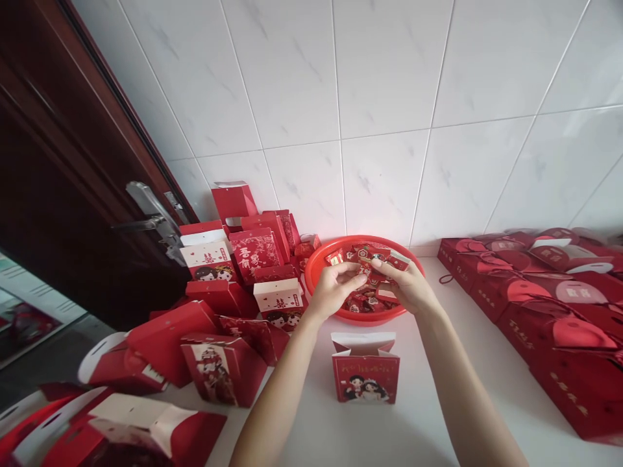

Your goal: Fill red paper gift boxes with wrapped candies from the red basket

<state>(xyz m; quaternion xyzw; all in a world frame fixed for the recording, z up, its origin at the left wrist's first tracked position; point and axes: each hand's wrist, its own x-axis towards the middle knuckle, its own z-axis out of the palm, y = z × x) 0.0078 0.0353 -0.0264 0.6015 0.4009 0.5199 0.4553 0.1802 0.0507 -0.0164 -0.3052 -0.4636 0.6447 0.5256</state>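
Both hands are over a round orange-red plastic basket [318,259] that holds several small red wrapped candies [363,303]. My left hand [333,290] pinches the near left side of a small red-and-gold wrapped candy [365,268]. From the other side, the thumb and fingers of my right hand [407,284] close on the same piece; its far edge is partly hidden by them. Between my forearms, in front of the basket, a red gift box [366,379] with a cartoon couple stands upright on the white table [321,431], its top flaps raised. What lies inside it is hidden.
Several red and cream gift boxes [256,253] crowd the left side, some leaning on each other. Along the right stand rows of red boxes [516,324] with ribbons. A tiled wall [384,181] rises behind; a dark door with a metal handle [153,214] is at left.
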